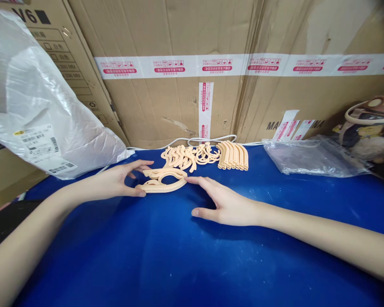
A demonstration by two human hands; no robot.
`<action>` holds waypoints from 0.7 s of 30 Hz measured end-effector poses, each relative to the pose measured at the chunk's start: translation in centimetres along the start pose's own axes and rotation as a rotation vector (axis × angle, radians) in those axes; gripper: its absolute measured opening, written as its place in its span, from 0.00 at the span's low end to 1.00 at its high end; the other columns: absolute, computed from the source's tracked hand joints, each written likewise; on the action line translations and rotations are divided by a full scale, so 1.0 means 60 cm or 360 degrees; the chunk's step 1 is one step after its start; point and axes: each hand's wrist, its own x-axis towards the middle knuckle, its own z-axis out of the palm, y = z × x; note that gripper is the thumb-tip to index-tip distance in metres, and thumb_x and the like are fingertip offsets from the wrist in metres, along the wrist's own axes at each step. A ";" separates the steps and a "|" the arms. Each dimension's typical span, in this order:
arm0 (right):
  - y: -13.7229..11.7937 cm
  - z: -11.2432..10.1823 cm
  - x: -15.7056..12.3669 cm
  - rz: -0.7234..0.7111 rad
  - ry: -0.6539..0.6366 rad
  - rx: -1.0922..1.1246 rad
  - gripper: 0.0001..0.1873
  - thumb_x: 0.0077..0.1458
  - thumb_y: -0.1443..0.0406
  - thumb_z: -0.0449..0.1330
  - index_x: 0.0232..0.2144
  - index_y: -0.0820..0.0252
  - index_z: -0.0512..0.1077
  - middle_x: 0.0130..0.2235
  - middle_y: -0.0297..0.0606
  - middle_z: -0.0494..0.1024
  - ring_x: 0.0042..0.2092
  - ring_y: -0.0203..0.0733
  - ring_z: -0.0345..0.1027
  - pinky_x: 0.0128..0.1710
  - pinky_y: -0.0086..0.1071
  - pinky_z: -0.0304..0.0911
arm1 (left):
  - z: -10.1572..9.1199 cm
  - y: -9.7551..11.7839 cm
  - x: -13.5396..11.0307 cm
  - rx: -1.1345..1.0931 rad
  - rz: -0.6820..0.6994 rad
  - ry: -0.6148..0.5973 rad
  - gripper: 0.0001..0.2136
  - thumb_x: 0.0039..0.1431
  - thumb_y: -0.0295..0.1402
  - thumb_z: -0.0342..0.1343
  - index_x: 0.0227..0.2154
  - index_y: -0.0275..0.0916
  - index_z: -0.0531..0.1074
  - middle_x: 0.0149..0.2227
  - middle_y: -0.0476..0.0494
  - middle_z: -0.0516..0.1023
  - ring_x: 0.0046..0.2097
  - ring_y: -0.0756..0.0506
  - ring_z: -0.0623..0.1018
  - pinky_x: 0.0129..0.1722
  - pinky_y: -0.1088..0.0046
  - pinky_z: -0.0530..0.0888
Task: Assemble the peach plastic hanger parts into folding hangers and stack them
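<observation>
A small group of cream curved plastic pieces (pixel 166 188), resembling folding-hanger parts, lies on the blue table. My left hand (pixel 115 181) is at its left end, thumb against the nearest piece and fingers spread over the far side. My right hand (pixel 225 202) reaches in from the right. Its index fingertip touches or nearly touches the group's right end, while the thumb stands apart below. Behind lie a pile of cream hook-shaped pieces (pixel 181 157) and a neat row of curved cream arms (pixel 233 155).
Large cardboard boxes (pixel 166 98) stand along the back of the blue table (pixel 192 260). A white plastic mailer bag (pixel 48 102) leans at the left. At the right are a clear plastic bag (pixel 310 157) and a brown bag (pixel 371 123). A white cable (pixel 211 138) runs behind the pieces.
</observation>
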 end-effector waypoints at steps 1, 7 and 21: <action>0.000 0.000 0.001 0.0000 -0.0008 -0.0014 0.36 0.57 0.58 0.59 0.62 0.63 0.52 0.60 0.48 0.63 0.59 0.50 0.58 0.57 0.47 0.58 | 0.000 -0.002 0.001 0.0002 0.0003 -0.0007 0.37 0.48 0.49 0.60 0.61 0.52 0.54 0.58 0.48 0.68 0.49 0.40 0.74 0.47 0.69 0.73; 0.002 -0.003 0.005 0.0013 -0.0181 -0.0140 0.40 0.57 0.56 0.60 0.65 0.64 0.49 0.65 0.51 0.55 0.65 0.55 0.47 0.61 0.51 0.50 | -0.002 -0.017 0.003 0.0017 0.0023 -0.0025 0.38 0.50 0.49 0.60 0.62 0.48 0.53 0.58 0.48 0.68 0.50 0.40 0.74 0.48 0.70 0.72; 0.022 -0.145 -0.041 0.0036 -0.0119 -0.0655 0.19 0.63 0.57 0.53 0.52 0.57 0.68 0.52 0.39 0.74 0.52 0.45 0.68 0.52 0.37 0.62 | -0.004 0.000 -0.004 0.0000 0.0034 0.0034 0.36 0.53 0.47 0.58 0.62 0.44 0.53 0.54 0.49 0.72 0.44 0.44 0.75 0.42 0.73 0.73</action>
